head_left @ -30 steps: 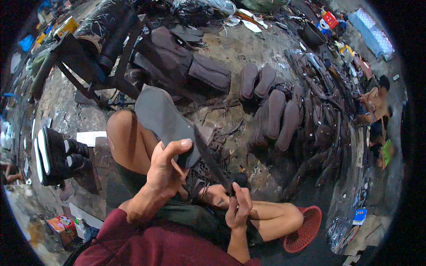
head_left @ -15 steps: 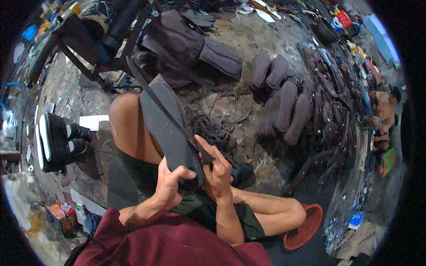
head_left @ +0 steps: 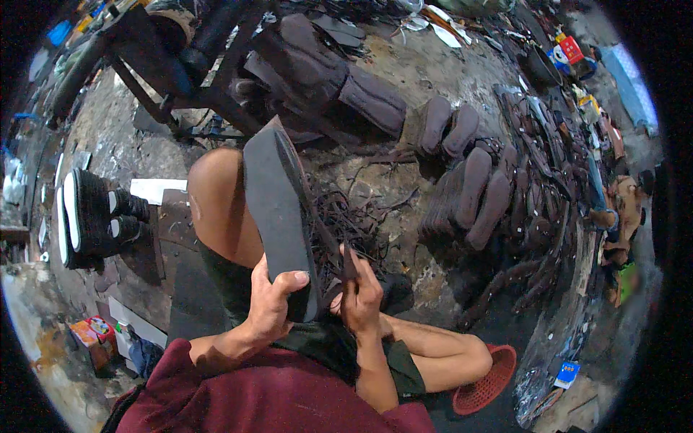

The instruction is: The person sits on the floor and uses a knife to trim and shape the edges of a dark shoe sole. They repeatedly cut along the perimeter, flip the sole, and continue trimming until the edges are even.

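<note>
A dark grey shoe sole (head_left: 278, 202) stands tilted in front of me, its toe end pointing away. My left hand (head_left: 268, 303) is closed round its near end, thumb lying across the flat face. At the sole's right side my right hand (head_left: 361, 297) is closed on a long, thin dark strip (head_left: 328, 237). That strip slants away along the sole's right edge; whether it is a blade or a trimmed piece I cannot make out. Dark curly offcuts (head_left: 354, 216) lie on the ground just beyond my right hand.
Stacked brown soles (head_left: 476, 198) stand to the right, beside a heap of dark straps (head_left: 545, 166). A black metal frame (head_left: 155, 72) rises at the far left. Black-and-white soles (head_left: 86, 216) stand at the left. A red basket (head_left: 487, 386) sits by my right foot.
The dark strip, which lay across the sole's face, is now along its right edge. My right hand has turned and shifted slightly right, apart from the sole. My left hand keeps its hold.
</note>
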`<state>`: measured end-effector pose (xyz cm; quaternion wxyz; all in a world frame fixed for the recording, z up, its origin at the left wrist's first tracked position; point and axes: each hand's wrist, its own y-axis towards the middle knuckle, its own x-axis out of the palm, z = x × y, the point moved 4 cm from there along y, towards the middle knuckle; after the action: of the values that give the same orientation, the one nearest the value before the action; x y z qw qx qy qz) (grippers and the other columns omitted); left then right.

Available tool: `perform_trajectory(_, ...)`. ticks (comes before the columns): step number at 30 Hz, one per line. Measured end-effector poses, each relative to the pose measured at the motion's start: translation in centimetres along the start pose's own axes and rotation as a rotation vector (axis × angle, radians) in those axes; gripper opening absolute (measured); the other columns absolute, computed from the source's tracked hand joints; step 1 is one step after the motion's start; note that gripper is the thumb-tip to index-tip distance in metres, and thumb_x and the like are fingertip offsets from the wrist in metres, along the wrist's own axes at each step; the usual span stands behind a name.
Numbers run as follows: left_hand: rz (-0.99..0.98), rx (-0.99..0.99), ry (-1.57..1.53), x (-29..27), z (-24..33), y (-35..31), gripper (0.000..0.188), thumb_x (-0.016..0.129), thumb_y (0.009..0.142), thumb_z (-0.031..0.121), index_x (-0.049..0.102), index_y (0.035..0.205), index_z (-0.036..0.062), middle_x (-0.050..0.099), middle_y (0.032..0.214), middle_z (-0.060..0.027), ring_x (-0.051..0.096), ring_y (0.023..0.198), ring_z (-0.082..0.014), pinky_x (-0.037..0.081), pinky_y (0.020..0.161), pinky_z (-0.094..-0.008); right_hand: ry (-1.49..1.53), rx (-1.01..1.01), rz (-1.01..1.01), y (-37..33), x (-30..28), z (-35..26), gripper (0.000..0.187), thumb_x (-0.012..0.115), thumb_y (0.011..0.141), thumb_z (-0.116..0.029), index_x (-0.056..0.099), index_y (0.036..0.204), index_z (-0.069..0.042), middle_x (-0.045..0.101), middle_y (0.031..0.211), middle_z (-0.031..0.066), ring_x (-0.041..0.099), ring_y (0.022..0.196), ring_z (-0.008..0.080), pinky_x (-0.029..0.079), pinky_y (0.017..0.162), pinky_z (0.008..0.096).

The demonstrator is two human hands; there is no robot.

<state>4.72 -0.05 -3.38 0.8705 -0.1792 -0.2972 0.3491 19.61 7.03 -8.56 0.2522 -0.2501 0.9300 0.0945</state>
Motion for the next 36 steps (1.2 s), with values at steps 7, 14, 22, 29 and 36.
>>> perform_trajectory(7, -0.109, 0.064, 0.177, -3.0, -0.7, -0.2, 0.051, 0.068, 0.071, 0.014, 0.052, 0.117, -0.0013, 0.058, 0.100, -0.0054, 0.054, 0.091, -0.0149, 0.047, 0.083, -0.0306, -0.052, -0.197, -0.048, 9.7, 1.4, -5.0, 0.039, 0.048, 0.092, -0.005, 0.056, 0.130, -0.006, 0.062, 0.107, 0.0184, 0.064, 0.094, 0.0314, 0.048, 0.080, 0.0358)
perform_trajectory(14, -0.229, 0.075, -0.026, -3.8, 2.3, 2.7, 0.048, 0.075, 0.081, 0.022, 0.056, 0.118, -0.0025, 0.064, 0.103, -0.0067, 0.061, 0.096, -0.0155, 0.050, 0.083, -0.0304, 0.296, -0.060, -0.206, 11.1, 0.6, -7.0, 0.032, 0.048, 0.097, -0.011, 0.056, 0.126, 0.001, 0.066, 0.100, 0.0115, 0.061, 0.082, 0.0183, 0.047, 0.076, 0.0283)
perform_trajectory(22, -0.376, -0.120, 0.114, 0.0, 5.6, 3.8, 0.044, 0.075, 0.083, 0.027, 0.058, 0.114, 0.0009, 0.066, 0.097, -0.0053, 0.063, 0.087, -0.0134, 0.052, 0.080, -0.0288, 0.235, 0.113, -0.059, -2.4, -5.9, -2.9, 0.029, 0.049, 0.094, -0.009, 0.061, 0.118, 0.004, 0.064, 0.092, 0.0100, 0.060, 0.080, 0.0185, 0.048, 0.076, 0.0299)
perform_trajectory(29, -0.526, -0.147, 0.399, 2.6, 5.3, 3.2, 0.042, 0.080, 0.078, 0.019, 0.062, 0.111, 0.0000, 0.066, 0.095, -0.0031, 0.061, 0.088, -0.0112, 0.050, 0.081, -0.0274, -0.230, 0.007, -0.055, -6.6, -11.3, -1.2, 0.025, 0.054, 0.087, -0.009, 0.067, 0.105, 0.003, 0.066, 0.097, 0.0160, 0.064, 0.079, 0.0335, 0.051, 0.070, 0.0379)
perform_trajectory(36, -0.727, -0.021, 0.641, 4.7, 3.0, 1.5, 0.028, 0.079, 0.081, 0.015, 0.068, 0.103, 0.0019, 0.068, 0.086, 0.0015, 0.060, 0.077, -0.0061, 0.049, 0.067, -0.0214, -0.226, -0.033, -0.098, -0.1, -11.7, -4.5, 0.029, 0.059, 0.087, -0.019, 0.063, 0.110, 0.000, 0.067, 0.102, 0.0151, 0.065, 0.076, 0.0341, 0.052, 0.067, 0.0415)
